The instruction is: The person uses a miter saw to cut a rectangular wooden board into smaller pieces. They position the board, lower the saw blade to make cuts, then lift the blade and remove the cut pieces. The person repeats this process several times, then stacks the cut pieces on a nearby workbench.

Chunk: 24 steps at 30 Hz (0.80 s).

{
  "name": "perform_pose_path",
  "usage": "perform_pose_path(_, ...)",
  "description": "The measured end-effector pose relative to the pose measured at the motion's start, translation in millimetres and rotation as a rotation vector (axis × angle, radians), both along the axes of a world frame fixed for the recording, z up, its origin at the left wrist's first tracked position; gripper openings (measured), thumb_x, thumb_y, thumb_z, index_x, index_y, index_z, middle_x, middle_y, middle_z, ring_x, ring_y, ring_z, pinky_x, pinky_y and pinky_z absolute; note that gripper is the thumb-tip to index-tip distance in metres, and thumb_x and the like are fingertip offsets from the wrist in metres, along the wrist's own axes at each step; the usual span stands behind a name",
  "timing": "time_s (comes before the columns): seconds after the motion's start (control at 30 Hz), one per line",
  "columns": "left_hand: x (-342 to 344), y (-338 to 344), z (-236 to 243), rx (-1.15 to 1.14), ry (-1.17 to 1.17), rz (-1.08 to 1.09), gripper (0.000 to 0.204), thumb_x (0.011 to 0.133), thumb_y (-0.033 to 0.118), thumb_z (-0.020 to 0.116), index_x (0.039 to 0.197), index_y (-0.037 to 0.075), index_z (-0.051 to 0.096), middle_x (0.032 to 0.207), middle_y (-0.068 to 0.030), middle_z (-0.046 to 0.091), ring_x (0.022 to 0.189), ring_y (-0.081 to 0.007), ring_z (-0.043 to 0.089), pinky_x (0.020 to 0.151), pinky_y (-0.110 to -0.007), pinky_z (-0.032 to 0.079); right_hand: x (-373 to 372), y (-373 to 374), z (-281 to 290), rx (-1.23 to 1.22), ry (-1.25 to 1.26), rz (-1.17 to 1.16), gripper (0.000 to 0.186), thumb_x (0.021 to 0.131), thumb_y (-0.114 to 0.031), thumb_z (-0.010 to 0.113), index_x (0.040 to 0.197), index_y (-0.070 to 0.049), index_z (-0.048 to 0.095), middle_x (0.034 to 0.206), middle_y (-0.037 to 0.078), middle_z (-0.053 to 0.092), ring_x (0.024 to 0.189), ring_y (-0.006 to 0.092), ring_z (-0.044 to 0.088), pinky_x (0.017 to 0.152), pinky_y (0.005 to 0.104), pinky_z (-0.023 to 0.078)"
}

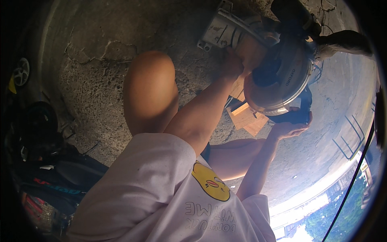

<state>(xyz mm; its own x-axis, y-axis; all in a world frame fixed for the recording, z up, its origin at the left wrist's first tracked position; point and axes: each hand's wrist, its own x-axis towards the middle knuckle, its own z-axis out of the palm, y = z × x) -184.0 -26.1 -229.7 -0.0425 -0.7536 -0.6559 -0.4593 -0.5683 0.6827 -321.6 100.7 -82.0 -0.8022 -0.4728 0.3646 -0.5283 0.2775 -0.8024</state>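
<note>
A mitre saw with a round blade guard point(282, 78) stands on the ground in front of me, to the right. My left hand point(233, 64) is closed at the edge of a flat wooden piece point(250, 49), which lies by the saw's grey metal base point(221, 30). The guard partly covers the wood. At the near side of the saw, my right hand point(291, 128) is wrapped under the black handle point(300, 109). Its palm side faces up and some fingers are hidden. Whether the blade touches the wood is hidden.
Several wood offcuts point(246, 119) lie below the guard, near my right leg point(238, 155). My bent left knee point(150, 88) rises beside my left arm. A dark motorbike point(52, 177) stands at the left. A thin metal frame point(350, 137) is on the concrete at the right.
</note>
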Motion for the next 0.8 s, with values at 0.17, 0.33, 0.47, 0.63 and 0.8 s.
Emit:
perform_pose_path(0.17, -1, 4, -14, -0.126, 0.004, 0.007, 0.061, 0.083, 0.009, 0.066, 0.127, -0.009, 0.027, 0.124, -0.0328, 0.047, 0.117, -0.0442, 0.051, 0.096, -0.045, 0.043, -3, 1, -2, 0.019, 0.044, 0.017, 0.060, 0.103, -0.047, 0.013, 0.120, -0.001, 0.048, 0.073, 0.006, 0.059, 0.059, 0.0126, 0.063, 0.046, 0.0208, 0.056)
perform_pose_path(0.33, 1, 2, -7, -0.049, 0.043, -0.024, 0.062, 0.084, 0.010, 0.064, 0.127, -0.009, 0.025, 0.124, -0.0342, 0.046, 0.118, -0.0449, 0.051, 0.097, -0.045, 0.043, -4, 4, -5, 0.009, 0.037, 0.000, 0.060, 0.103, -0.047, 0.013, 0.119, -0.001, 0.048, 0.071, 0.005, 0.060, 0.058, 0.0126, 0.064, 0.046, 0.0211, 0.058)
perform_pose_path(0.47, 0, 3, -8, -0.085, 0.026, -0.009, 0.060, 0.083, 0.008, 0.065, 0.127, -0.010, 0.028, 0.122, -0.0329, 0.047, 0.116, -0.0443, 0.051, 0.095, -0.045, 0.044, -2, 3, -2, 0.070, 0.090, -0.041, 0.059, 0.104, -0.046, 0.012, 0.119, -0.002, 0.048, 0.070, 0.004, 0.060, 0.058, 0.0118, 0.064, 0.046, 0.0207, 0.058)
perform_pose_path(0.63, 0, 5, -13, -0.116, 0.015, -0.010, 0.060, 0.083, 0.007, 0.065, 0.127, -0.009, 0.028, 0.119, -0.0323, 0.048, 0.114, -0.0447, 0.052, 0.094, -0.045, 0.044, -4, 5, -4, 0.058, 0.065, -0.031, 0.058, 0.104, -0.045, 0.012, 0.119, -0.002, 0.048, 0.071, 0.004, 0.060, 0.059, 0.0118, 0.064, 0.047, 0.0201, 0.058)
perform_pose_path(0.8, 2, 1, 2, -0.051, 0.056, 0.005, 0.058, 0.083, 0.007, 0.064, 0.125, -0.009, 0.027, 0.117, -0.0321, 0.051, 0.114, -0.0447, 0.053, 0.094, -0.045, 0.045, -1, 4, -2, 0.059, 0.065, -0.042, 0.058, 0.104, -0.044, 0.013, 0.119, -0.002, 0.049, 0.071, 0.004, 0.060, 0.060, 0.0115, 0.065, 0.047, 0.0194, 0.058)
